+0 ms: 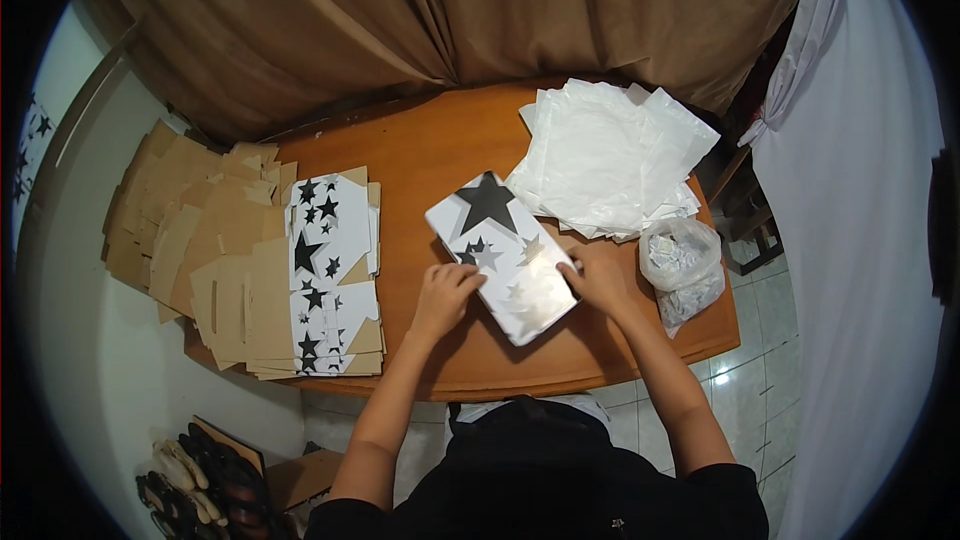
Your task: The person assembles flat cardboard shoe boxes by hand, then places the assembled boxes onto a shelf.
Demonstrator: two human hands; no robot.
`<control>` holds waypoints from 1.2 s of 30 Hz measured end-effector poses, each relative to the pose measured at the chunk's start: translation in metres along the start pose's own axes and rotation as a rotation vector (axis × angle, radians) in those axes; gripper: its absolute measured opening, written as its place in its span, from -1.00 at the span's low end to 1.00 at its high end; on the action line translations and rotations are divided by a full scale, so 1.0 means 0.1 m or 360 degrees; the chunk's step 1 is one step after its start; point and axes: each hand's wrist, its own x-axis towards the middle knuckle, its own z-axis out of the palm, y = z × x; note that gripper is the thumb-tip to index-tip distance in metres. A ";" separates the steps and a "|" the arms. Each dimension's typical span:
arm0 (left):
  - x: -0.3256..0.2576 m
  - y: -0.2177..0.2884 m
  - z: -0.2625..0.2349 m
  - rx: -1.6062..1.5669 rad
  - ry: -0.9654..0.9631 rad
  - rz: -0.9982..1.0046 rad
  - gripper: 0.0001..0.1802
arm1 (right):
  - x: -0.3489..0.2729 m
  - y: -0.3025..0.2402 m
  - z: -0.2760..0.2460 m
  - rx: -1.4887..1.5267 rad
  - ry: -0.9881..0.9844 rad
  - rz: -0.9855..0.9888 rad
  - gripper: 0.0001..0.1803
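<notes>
Flanking star-printed white box (502, 255): hands (520, 285)

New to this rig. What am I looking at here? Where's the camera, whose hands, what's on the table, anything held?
One picture, from a fisheye camera on a person's head, looking down; that is why the edges bend. No machine: two bare hands. The left hand and right hand press on either side of a flat white box with black and grey stars, lying on a wooden table. On the person's left lies a stack of flat cardboard blanks, some star-printed. On the right lie white plastic bags and a filled clear bag. Shoes sit on the floor.
</notes>
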 end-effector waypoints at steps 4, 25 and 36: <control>-0.22 0.10 -0.02 -0.0144 0.0236 -0.0426 -0.65 | -0.42 -0.19 0.21 0.0479 0.0002 0.0263 -0.65; -0.02 0.63 -0.58 -0.0374 0.0501 0.0005 0.39 | -0.47 -0.72 -0.26 0.1307 0.0432 -0.0560 -0.21; -0.33 0.84 -0.84 0.0454 0.0142 -0.0074 0.09 | -0.54 -1.05 -0.39 -0.0659 0.0311 -0.1326 -0.05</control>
